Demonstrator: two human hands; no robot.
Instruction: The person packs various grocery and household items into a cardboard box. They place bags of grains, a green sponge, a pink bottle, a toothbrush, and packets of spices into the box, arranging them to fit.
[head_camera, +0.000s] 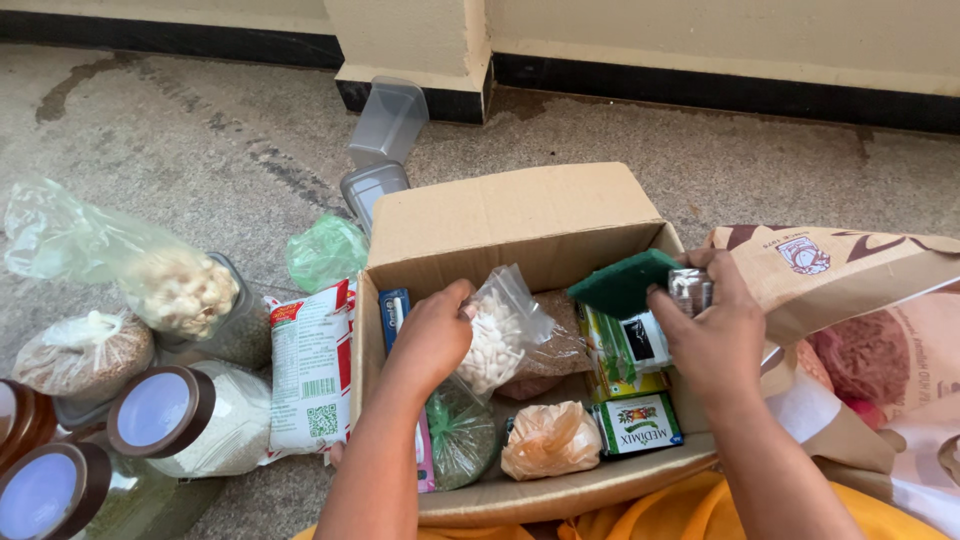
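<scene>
Two hands in cardboard box (520, 215): left hand (432, 335) gripping bean bag (495, 340).

clear bag of white beans (492, 340) | lifted, tilted (over box) | green scrub pad (622, 282) | raised

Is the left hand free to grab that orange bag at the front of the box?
Probably not: the left hand is holding a clear bag of white pieces. The orange bag itself lies uncovered in the box.
</scene>
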